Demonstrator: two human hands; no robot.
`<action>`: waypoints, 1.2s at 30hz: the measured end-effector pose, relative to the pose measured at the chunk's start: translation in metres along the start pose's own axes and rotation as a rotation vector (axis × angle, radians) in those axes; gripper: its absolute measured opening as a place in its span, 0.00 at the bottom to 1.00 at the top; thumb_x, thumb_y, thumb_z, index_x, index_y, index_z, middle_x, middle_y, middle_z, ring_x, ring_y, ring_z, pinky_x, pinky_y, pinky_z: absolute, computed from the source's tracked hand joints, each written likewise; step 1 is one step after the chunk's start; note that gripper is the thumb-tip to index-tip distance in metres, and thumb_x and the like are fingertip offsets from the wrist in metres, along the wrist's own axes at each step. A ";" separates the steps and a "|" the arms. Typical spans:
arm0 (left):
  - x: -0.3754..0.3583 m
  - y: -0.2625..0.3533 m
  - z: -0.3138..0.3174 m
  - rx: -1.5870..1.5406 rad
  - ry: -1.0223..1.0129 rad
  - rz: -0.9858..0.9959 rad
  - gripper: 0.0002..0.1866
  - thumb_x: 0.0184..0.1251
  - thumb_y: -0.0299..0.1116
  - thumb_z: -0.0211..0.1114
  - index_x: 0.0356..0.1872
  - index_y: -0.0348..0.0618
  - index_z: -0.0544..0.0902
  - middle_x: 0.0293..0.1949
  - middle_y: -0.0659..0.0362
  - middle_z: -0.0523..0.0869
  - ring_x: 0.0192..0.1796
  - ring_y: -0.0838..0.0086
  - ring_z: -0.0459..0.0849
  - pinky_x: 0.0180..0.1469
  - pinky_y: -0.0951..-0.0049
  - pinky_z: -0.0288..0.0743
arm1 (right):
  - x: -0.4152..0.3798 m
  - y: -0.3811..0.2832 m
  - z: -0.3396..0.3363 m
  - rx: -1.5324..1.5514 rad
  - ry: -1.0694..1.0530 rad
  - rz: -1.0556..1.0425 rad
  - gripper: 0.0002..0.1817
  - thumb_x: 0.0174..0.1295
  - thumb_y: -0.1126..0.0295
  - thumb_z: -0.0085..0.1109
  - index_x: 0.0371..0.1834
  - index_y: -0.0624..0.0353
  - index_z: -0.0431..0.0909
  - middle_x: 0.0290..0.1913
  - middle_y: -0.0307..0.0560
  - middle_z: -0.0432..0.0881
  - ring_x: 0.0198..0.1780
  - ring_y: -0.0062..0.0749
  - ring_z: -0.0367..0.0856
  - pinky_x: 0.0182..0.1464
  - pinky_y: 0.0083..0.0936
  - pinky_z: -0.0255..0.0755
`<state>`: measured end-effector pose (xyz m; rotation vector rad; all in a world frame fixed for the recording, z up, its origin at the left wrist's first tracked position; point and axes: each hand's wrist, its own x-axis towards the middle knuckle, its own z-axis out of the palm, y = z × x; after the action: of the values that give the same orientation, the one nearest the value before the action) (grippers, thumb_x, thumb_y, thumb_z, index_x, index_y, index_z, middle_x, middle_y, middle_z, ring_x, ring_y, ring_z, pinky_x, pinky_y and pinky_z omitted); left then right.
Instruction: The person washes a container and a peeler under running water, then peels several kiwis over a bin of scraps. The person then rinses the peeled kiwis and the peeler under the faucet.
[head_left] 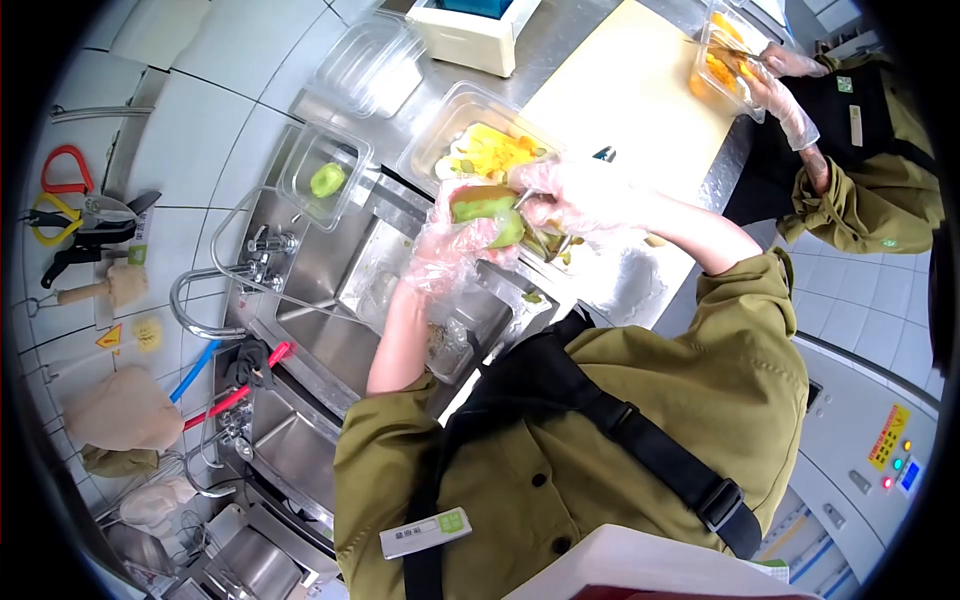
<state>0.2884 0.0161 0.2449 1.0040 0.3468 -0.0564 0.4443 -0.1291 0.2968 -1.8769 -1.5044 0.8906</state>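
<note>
My left hand point(450, 245), in a clear plastic glove, is wrapped round a partly peeled green fruit point(485, 207) with some brownish skin on it. Close against the fruit, my gloved right hand point(565, 195) grips a slim metal tool point(526, 194); its exact kind is hard to make out. Dark peelings point(545, 243) hang or lie just below the right hand. Beyond both hands stands a clear plastic tub point(415, 150) with yellow and pale pieces in it. Another clear tub point(290, 180), to the left, contains one peeled green fruit point(327, 180).
Below my left forearm is a steel sink point(320, 335) with a curved tap point(180, 300). A pale cutting board point(620, 90) lies ahead. At right, a co-worker's gloved hands point(775, 90) work over a tub of orange pieces point(720, 75). Stacked clear tubs point(365, 60) stand at the back.
</note>
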 end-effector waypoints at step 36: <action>0.029 -0.057 0.016 -0.406 0.509 0.078 0.18 0.67 0.41 0.55 0.54 0.51 0.65 0.45 0.62 0.75 0.43 0.73 0.77 0.31 0.73 0.76 | 0.028 -0.009 0.020 -0.576 0.115 -0.179 0.13 0.56 0.67 0.45 0.36 0.67 0.70 0.25 0.56 0.78 0.28 0.48 0.80 0.30 0.37 0.73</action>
<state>0.3079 -0.0246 0.1974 0.6156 0.7510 0.3349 0.4272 -0.0996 0.2872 -2.0836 -1.9608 0.2701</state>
